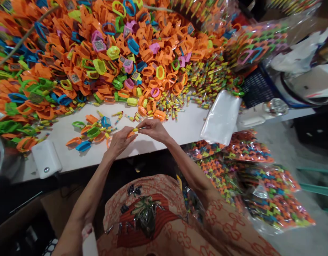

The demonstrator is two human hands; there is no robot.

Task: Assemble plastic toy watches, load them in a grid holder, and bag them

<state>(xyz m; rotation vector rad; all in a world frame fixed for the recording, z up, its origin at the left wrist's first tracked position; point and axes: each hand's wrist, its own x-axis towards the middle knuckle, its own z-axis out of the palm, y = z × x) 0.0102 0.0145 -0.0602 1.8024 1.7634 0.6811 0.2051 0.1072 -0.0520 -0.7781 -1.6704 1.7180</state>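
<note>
Close to the table's front edge, my left hand (119, 141) is closed on an orange plastic toy watch (130, 134), mostly covered by the fingers. My right hand (154, 130) meets it from the right, its fingers pinching a small clear tube with a yellow label (135, 130) against the toy watch. How far the tube sits inside the watch cannot be made out. Left of my hands lies a small group of toy watches, including a blue one (83, 146) and a green one (93, 132), with several tubes among them.
A large heap of mostly orange toy watches (81, 46) covers the back of the white table (64, 156). Loose tubes (206, 78) are piled at right, near clear plastic bags (222, 115) and a blue basket (256, 85). A white power bank (46, 159) lies left; filled bags (278, 202) rest below, right.
</note>
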